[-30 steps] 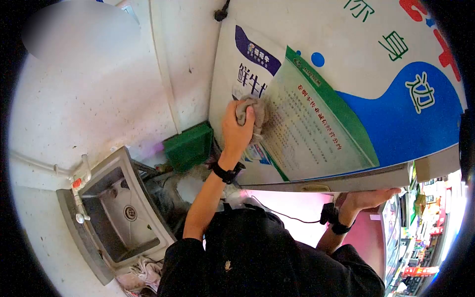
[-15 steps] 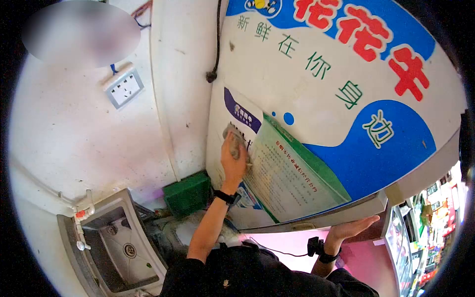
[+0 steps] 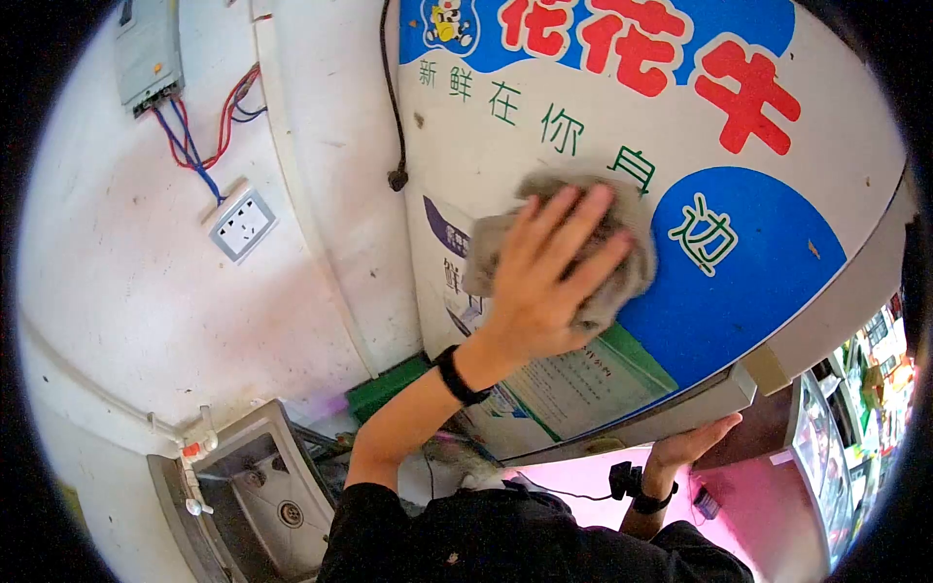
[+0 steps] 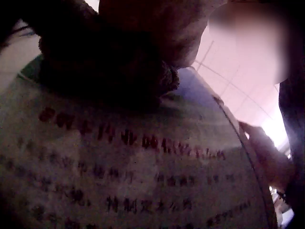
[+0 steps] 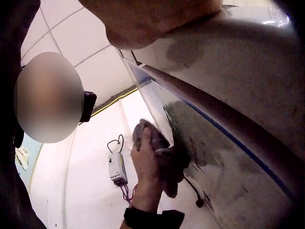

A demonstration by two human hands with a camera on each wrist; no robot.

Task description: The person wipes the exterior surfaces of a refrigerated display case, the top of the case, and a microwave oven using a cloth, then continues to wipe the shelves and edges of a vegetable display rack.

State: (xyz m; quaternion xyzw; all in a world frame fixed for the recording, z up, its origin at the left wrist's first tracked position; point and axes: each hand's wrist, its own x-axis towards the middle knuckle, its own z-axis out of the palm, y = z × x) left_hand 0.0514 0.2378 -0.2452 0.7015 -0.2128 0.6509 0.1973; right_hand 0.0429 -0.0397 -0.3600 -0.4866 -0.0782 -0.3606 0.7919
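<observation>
A large white and blue sign panel [image 3: 826, 107] with red and green characters stands before me. My left hand [image 3: 544, 287] presses a wet-looking grey-brown cloth [image 3: 637, 272] flat against it, fingers spread and straight. Under the cloth's lower edge lies a green-bordered printed sheet [image 3: 593, 389], its top covered. In the left wrist view the hand and cloth are dark above the sheet's text [image 4: 147, 140]. Down at the panel's near edge, my right hand [image 3: 692, 442] has straight fingers and holds nothing; in the right wrist view it rests against the grey side surface [image 5: 228, 81].
A metal sink [image 3: 277, 500] with a tap [image 3: 197, 457] is at lower left. Beside the panel hangs a black cable with a plug [image 3: 397, 180]. The left wall carries a socket [image 3: 243, 225] and a grey box [image 3: 149, 53] with wires. Shop shelves [image 3: 875, 389] show at right.
My left hand has moved up and right with the cloth, from the small poster onto the middle of the panel, and its fingers have spread. The right hand stays at the edge.
</observation>
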